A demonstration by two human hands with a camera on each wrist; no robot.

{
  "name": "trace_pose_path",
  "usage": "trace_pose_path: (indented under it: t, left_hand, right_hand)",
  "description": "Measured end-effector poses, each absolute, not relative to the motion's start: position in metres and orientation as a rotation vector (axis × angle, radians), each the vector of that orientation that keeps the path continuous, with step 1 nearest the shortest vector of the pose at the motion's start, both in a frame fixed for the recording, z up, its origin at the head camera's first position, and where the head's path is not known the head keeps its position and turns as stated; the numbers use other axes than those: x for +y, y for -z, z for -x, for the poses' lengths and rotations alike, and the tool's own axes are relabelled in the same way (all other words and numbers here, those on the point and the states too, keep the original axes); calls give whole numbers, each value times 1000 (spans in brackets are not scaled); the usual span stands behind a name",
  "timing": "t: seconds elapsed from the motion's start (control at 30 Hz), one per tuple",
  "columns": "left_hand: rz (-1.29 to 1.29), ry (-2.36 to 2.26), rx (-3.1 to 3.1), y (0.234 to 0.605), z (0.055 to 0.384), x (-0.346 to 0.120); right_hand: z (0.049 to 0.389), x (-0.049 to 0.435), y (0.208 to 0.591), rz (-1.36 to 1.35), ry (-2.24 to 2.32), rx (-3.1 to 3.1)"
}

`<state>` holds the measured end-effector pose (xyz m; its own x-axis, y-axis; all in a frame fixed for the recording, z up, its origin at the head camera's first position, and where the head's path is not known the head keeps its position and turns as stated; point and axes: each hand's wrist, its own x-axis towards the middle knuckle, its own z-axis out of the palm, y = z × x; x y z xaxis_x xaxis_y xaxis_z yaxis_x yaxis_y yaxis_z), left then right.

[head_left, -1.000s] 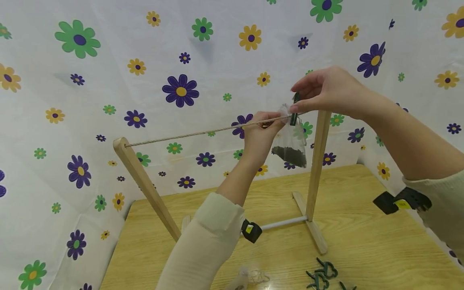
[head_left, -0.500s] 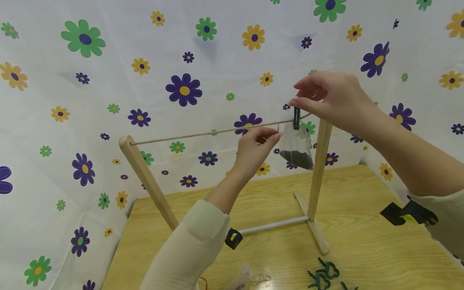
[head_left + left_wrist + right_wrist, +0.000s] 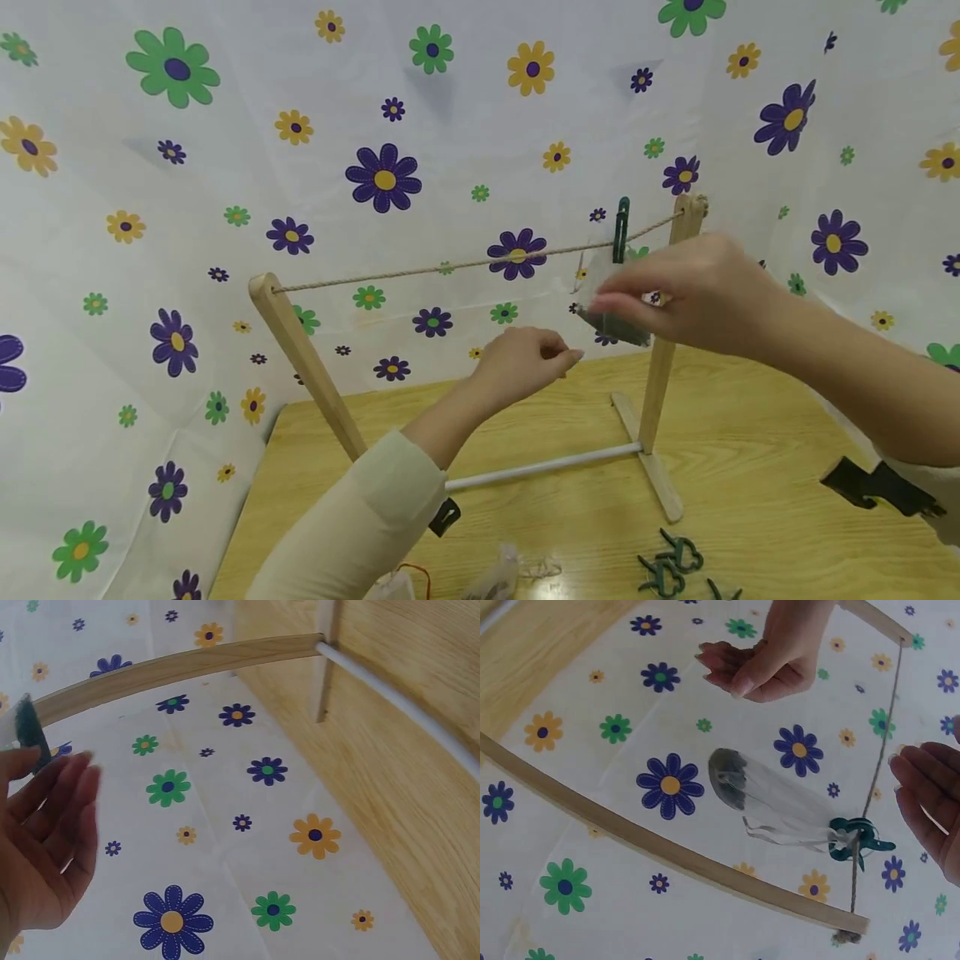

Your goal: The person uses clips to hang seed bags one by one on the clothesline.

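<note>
A sheer drawstring pouch (image 3: 617,327) with dark contents in its bottom hangs from a twine line (image 3: 420,272). A dark green clip (image 3: 621,229) fastens its gathered top to the twine, near the right post; the right wrist view shows the clip (image 3: 857,840) and pouch (image 3: 761,787) from the side. My right hand (image 3: 693,292) is in front of the pouch in the head view, partly covering it, with nothing in its fingers. Lower and to the left, my left hand (image 3: 525,362) is bare too, its fingers loosely bent, apart from the pouch in the right wrist view.
The twine runs between two wooden posts, the left post (image 3: 303,358) and right post (image 3: 663,367), joined low by a white rod (image 3: 547,467). On the wooden table lie several green clips (image 3: 660,575), another sheer pouch (image 3: 495,575) and an orange cord (image 3: 420,571). Flowered cloth stands behind.
The right hand has let go of the clip and dropped below the line. The left hand has let go of the pouch's top and moved down. The pouch now hangs from the clip.
</note>
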<state>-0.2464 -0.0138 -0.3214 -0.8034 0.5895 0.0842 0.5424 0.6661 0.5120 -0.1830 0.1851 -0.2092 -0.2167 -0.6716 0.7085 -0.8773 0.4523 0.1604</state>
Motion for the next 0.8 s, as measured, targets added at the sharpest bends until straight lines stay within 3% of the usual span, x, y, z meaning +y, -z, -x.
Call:
trace_pose_path:
  t: [0.47,0.8]
  left_hand:
    - [-914,-143,2393,362,230,-39]
    - [-853,-161,2237,408,210,-66]
  right_hand:
    - [183,177,291,-1455,115,-2760]
    - [180,175,357,-1324,217,-2994]
